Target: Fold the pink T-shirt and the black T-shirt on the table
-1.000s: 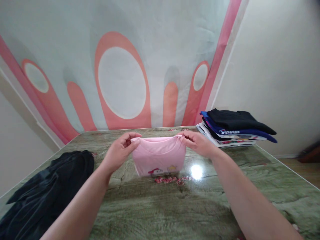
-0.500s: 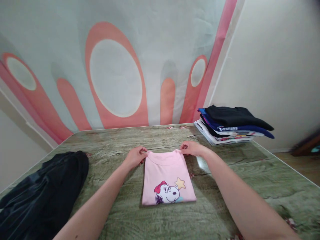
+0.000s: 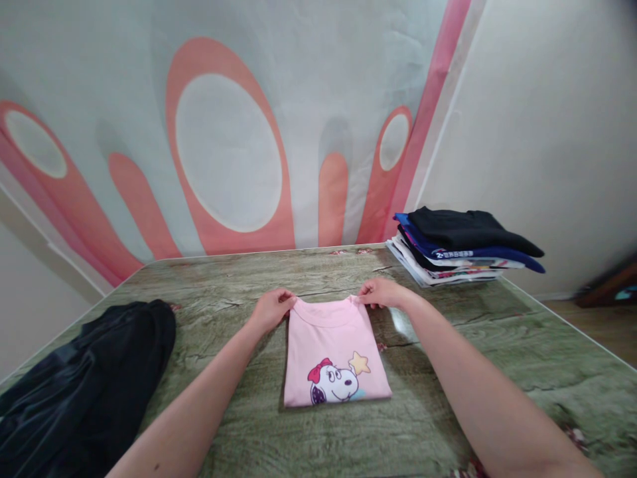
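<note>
A pink T-shirt (image 3: 318,345), folded into a neat rectangle, lies on the table with its neckline facing away from me. A cartoon dog with a red bow and a yellow star is printed near its front edge. My left hand (image 3: 273,309) pinches the shirt's far left corner beside the collar. At the far right corner, my right hand (image 3: 382,293) pinches the fabric between thumb and fingers. Both forearms reach in from the bottom of the view, one on either side of the shirt.
Dark, unfolded clothing (image 3: 99,378) lies heaped at the table's left. A stack of folded clothes (image 3: 468,245), black on top, stands at the far right corner. The wood-patterned table (image 3: 239,425) meets a wall hanging (image 3: 229,146) with coral shapes at the back.
Almost nothing differs. Both hands keep their hold on the shirt's far corners, and the view has shifted very slightly.
</note>
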`<state>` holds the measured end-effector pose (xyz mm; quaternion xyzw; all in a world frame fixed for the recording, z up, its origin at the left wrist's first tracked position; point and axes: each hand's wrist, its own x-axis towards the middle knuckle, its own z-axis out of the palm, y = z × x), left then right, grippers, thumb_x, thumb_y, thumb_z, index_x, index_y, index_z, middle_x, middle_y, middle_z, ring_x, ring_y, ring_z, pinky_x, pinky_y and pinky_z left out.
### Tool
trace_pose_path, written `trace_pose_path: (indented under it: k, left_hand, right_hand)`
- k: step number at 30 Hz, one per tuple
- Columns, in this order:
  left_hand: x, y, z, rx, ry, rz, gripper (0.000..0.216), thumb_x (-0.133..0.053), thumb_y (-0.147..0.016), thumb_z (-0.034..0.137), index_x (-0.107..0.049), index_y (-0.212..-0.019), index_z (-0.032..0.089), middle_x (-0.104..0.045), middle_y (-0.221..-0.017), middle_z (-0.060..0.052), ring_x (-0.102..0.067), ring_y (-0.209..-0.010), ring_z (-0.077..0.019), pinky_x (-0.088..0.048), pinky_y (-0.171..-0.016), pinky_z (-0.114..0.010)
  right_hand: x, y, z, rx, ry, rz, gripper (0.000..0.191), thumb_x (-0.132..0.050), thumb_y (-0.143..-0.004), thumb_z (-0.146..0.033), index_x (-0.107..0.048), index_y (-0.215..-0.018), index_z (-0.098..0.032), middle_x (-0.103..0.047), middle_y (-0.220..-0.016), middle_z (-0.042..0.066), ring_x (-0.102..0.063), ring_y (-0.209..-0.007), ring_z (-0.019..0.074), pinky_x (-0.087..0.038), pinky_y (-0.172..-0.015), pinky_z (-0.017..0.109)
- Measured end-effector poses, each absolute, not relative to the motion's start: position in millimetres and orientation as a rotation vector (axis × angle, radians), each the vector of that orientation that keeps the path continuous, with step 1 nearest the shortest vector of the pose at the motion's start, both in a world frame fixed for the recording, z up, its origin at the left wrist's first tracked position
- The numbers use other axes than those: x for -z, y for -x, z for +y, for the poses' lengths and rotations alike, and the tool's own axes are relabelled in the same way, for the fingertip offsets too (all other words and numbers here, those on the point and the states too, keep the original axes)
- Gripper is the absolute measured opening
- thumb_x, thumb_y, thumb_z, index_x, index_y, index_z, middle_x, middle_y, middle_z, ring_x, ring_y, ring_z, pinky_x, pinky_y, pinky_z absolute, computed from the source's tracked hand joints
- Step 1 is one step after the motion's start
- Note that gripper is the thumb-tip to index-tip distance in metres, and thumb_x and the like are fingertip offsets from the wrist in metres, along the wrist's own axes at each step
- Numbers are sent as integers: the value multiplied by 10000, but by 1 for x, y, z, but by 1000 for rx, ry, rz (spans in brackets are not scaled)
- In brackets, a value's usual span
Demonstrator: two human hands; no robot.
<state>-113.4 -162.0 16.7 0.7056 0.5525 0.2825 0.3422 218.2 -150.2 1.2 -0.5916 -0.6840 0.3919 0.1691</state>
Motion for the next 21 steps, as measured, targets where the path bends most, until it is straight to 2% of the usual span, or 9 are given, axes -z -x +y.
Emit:
trace_pose_path:
  k: [6,10,14,18,21]
  left_hand:
    - [-15,114,-160,-699,-1905,1455,331,-535,-735,475,-646,-768,165,-636,-626,-10,-548,-506,-139,-397,-520,-244]
    - [-14,115,-158,-660,-1911,1456,357,-495,-774,480,-636,-797,152,-593,-547,3,-526,-486,-134,-370,-503,-234]
    - [-13,117,-155,-578,-1933,1462,364,-480,-788,472,-645,-798,148,-540,-477,24,-481,-429,-124,-331,-469,-229]
    - [-18,115,-156,-540,-2022,1448,318,-519,-774,442,-670,-788,163,-605,-583,4,-530,-530,-139,-343,-526,-235]
    - [-22,112,-160,-442,-2177,1443,268,-537,-776,411,-665,-791,175,-656,-711,-17,-570,-658,-163,-348,-576,-236]
  right_hand:
    - [-4,-216,-150,-1110,1715,-1925,210,-729,-682,-347,-674,-741,-153,-594,-499,-18,-514,-456,86,-313,-402,170]
    - [-3,-220,-150,-1276,1619,-1851,201,-682,-728,-351,-661,-731,-151,-619,-563,-7,-497,-453,71,-310,-388,164]
    - [1,-223,-149,-1308,1680,-1838,227,-678,-730,-381,-653,-738,-155,-620,-579,-8,-462,-429,59,-293,-383,164]
    - [2,-221,-149,-1273,1666,-1911,293,-711,-692,-412,-676,-850,-167,-629,-595,-14,-470,-446,72,-292,-403,177]
    - [-2,-217,-152,-1160,1590,-2078,292,-723,-668,-400,-694,-836,-163,-665,-660,-2,-522,-529,97,-347,-475,193]
